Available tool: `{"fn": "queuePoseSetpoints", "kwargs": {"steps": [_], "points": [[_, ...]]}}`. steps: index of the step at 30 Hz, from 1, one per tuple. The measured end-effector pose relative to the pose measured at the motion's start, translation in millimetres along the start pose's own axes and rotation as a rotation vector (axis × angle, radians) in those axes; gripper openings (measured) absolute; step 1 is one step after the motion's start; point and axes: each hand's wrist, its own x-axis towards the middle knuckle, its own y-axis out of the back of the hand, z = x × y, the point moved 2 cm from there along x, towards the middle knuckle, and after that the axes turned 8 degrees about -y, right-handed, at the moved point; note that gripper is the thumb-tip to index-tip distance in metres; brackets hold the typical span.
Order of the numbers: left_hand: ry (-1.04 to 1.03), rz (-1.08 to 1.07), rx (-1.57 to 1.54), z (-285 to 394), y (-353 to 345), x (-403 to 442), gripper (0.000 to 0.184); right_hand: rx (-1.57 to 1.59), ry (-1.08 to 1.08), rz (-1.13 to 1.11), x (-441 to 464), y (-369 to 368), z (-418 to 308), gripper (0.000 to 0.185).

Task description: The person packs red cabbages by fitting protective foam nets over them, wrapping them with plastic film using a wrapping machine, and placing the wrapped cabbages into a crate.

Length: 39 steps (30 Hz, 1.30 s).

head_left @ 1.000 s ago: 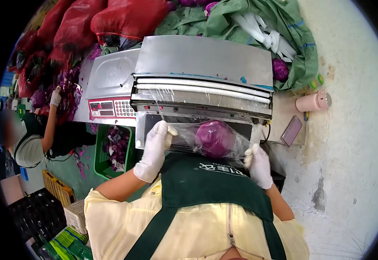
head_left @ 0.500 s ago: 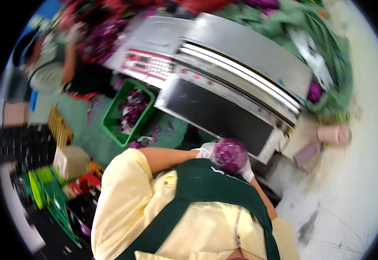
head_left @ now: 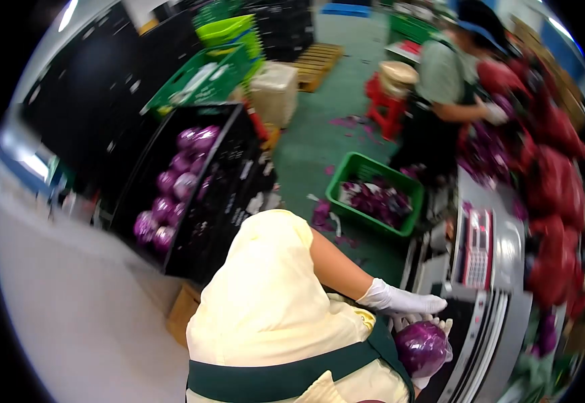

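Observation:
A red cabbage in shiny clear film rests in my right hand, beside the wrapping machine's dark plate. My right hand wears a white glove and lies mostly under the cabbage; its fingertips show past the far side. My left hand, also gloved in white, stretches flat just beyond the cabbage with its fingers straight and nothing in them. Whether it touches the cabbage, I cannot tell. To the left, a black crate holds several wrapped red cabbages.
A green bin of purple leaf trimmings stands on the floor ahead. Beyond it a co-worker handles cabbage near red sacks. A red keypad panel sits on the machine. Green crates and a wooden pallet stand farther off.
My view has swung left, bringing the crate of wrapped cabbages into sight. My left hand, earlier at the cabbage's side, is now stretched out flat; the cabbage stays in my right hand.

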Motion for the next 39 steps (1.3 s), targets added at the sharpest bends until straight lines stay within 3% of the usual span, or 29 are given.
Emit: {"fn": "queuePoseSetpoints", "kwargs": {"steps": [1,2,3,4,5,6,9,11,13,14,15,17,18,21,23,24,26,28,30,32,34,35,37,38,39], "points": [[-0.032,0.093,-0.023,9,11,-20,0.074,-0.127,-0.001,0.013,17,-14,-8,0.045],[-0.067,0.192,-0.049,14,22,-40,0.078,0.147,-0.140,-0.083,33,-29,-18,0.044],[-0.113,0.300,-0.122,5,34,-54,0.071,0.418,-0.294,-0.139,49,-44,-27,0.044],[-0.179,0.369,-0.186,-18,56,-60,0.062,-0.194,-0.005,-0.120,67,-55,-42,0.041],[-0.131,0.464,-0.259,-8,71,-84,0.057,0.423,-0.301,-0.260,84,-76,-41,0.039],[-0.079,0.549,-0.337,8,85,-112,0.053,1.041,-0.629,-0.218,101,-97,-42,0.037],[-0.143,0.740,-0.522,37,120,-192,0.053,1.038,-0.608,-0.363,134,-149,-107,0.043],[-0.316,0.885,-0.625,60,138,-263,0.061,1.042,-0.541,-0.506,151,-179,-130,0.043],[-0.527,1.085,-0.420,79,164,-342,0.069,1.068,-0.567,-0.584,163,-211,-135,0.043],[-0.554,1.208,-0.212,121,159,-382,0.071,1.047,-0.605,-0.582,165,-224,-139,0.042],[-0.612,1.347,-0.007,111,173,-429,0.070,1.022,-0.615,-0.630,166,-236,-137,0.042],[-0.500,1.803,0.152,112,168,-503,0.063,0.972,-0.658,-0.689,167,-256,-136,0.040],[-0.346,2.122,0.137,81,180,-545,0.062,0.949,-0.681,-0.685,164,-263,-146,0.038],[-0.188,2.450,0.253,31,202,-626,0.072,0.900,-0.689,-0.694,166,-272,-155,0.031],[0.227,2.629,0.396,-10,217,-659,0.081,0.889,-0.676,-0.668,170,-269,-153,0.030],[0.482,2.668,0.460,-26,226,-673,0.085,0.881,-0.668,-0.645,171,-268,-151,0.029],[0.453,2.576,0.473,-24,239,-680,0.090,0.888,-0.667,-0.614,171,-264,-151,0.027],[0.749,2.384,0.471,17,230,-661,0.095,0.887,-0.685,-0.550,166,-252,-141,0.027],[0.863,2.404,0.511,6,236,-683,0.099,0.894,-0.713,-0.530,161,-240,-125,0.028],[1.361,2.404,0.917,34,242,-646,0.094,0.931,-0.737,-0.475,153,-226,-104,0.028],[0.738,2.500,1.422,38,269,-616,0.079,0.965,-0.747,-0.478,138,-205,-80,0.030],[0.354,2.414,1.440,56,278,-573,0.062,0.933,-0.778,-0.414,129,-193,-74,0.031],[0.106,2.075,1.384,95,286,-466,0.047,0.892,-0.836,-0.412,115,-172,-58,0.029],[-0.164,1.815,1.159,91,285,-413,0.038,0.866,-0.858,-0.389,111,-154,-44,0.029],[-0.207,1.630,1.050,97,283,-356,0.032,0.888,-0.848,-0.343,99,-139,-27,0.028]]}}
